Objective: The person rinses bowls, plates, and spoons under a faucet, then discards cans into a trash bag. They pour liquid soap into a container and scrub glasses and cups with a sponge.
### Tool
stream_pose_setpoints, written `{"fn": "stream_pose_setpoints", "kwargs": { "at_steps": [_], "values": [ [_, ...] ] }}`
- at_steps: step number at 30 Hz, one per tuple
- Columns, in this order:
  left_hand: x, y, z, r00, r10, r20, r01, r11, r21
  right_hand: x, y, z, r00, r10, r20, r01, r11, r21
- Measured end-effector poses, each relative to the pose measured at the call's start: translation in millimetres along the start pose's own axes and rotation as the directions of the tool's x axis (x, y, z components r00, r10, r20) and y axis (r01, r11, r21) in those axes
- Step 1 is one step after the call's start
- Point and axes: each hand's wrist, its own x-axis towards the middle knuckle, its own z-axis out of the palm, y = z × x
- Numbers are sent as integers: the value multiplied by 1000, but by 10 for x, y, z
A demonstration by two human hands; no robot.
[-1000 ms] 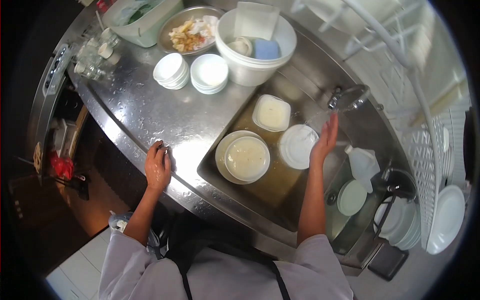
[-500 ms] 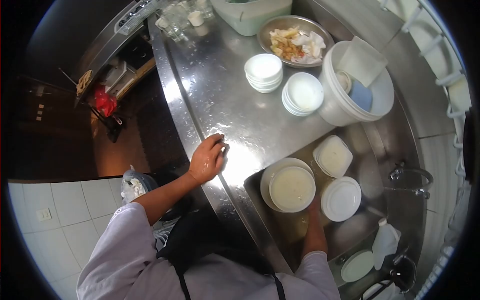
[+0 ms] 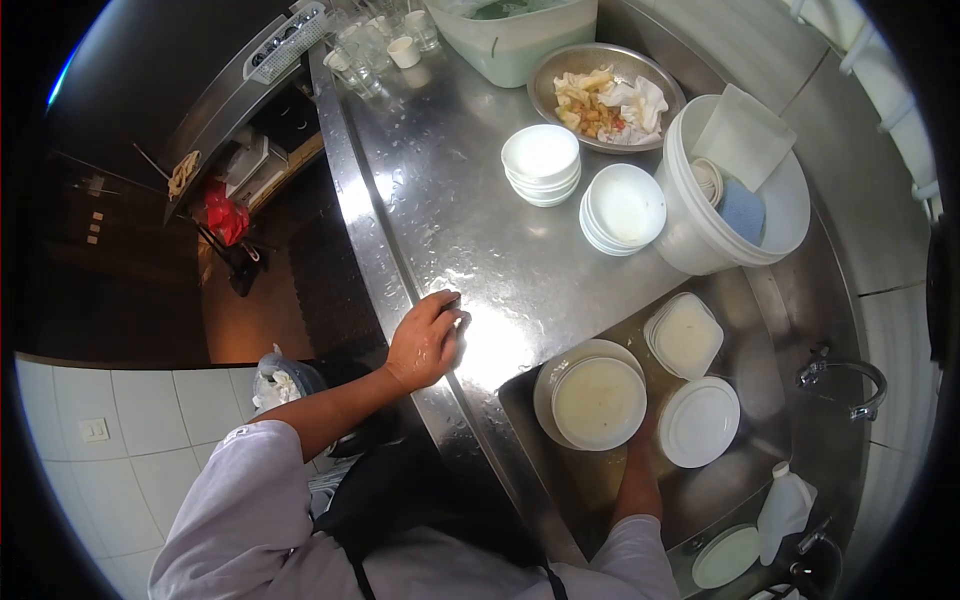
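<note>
My left hand (image 3: 425,340) rests on the raised front edge of the steel counter (image 3: 470,250), fingers loosely bent and holding nothing. Down in the sink (image 3: 740,325), my right hand is low between the dishes; only the wrist and forearm (image 3: 640,480) show, and its fingers are hidden. Left of that wrist is a round bowl (image 3: 598,403) with cloudy liquid, on a wider plate (image 3: 545,385). To the right lies a stack of round white plates (image 3: 700,422). Behind them sit stacked squarish dishes (image 3: 686,337).
Two stacks of white bowls (image 3: 541,155) (image 3: 625,205) stand on the counter. Beyond are a metal bowl of food scraps (image 3: 600,105), a white bucket (image 3: 690,235), a greenish tub (image 3: 530,50) and glasses (image 3: 355,70). A tap (image 3: 868,385) and a white bottle (image 3: 785,510) are at right.
The view has shifted slightly, so the scene sits lower and further right. A thin water stream from the tap, seen before, no longer shows. Both hands keep nearly the same places.
</note>
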Motion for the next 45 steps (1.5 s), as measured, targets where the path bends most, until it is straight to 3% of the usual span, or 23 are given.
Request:
{"fn": "stream_pose_setpoints", "kwargs": {
  "at_steps": [25, 29, 32, 33, 36, 37, 40, 42, 43, 44, 45],
  "values": [
    [0, 58, 23, 1000, -12, 0, 12, 1000, 8, -103, -136, 72, 998, -6, -70, 12, 997, 76],
    [10, 15, 13, 1000, 0, -11, 0, 1000, -2, -227, -296, -76, 979, 11, -204, 45, 962, 268],
    [5, 11, -6, 1000, -15, -25, 14, 1000, -27, -243, -22, 222, 848, 279, -451, 83, 771, 632],
    [18, 24, -29, 999, -16, -34, 15, 999, -43, -374, -260, -52, 872, 366, -325, 11, 650, 760],
    [11, 4, -61, 998, -21, -51, 16, 996, -88, -684, -525, -422, 853, 186, -488, 7, 930, 367],
    [4, -25, -55, 998, -14, -54, 8, 995, -99, -633, -560, -479, 847, 270, -458, 35, 832, 554],
    [-25, -50, -63, 999, -27, -25, 24, 992, -128, -845, -1899, -1721, 776, 216, -592, 262, 744, 614],
    [-16, -56, -86, 998, -15, -53, 8, 992, -128, -831, -2838, -2428, 609, 82, -789, 566, 652, 504],
    [-14, -56, -89, 998, -13, -63, 5, 991, -131, -760, -3266, -2767, 471, -47, -881, 701, 626, 341],
    [-19, -34, -89, 998, -6, -70, -4, 991, -135, -588, -3559, -3055, 319, -216, -923, 734, 672, 96],
    [-28, -11, -96, 998, -6, -68, -4, 990, -138, -497, -3902, -3314, 419, -217, -882, 689, 709, 154]
  ]
}}
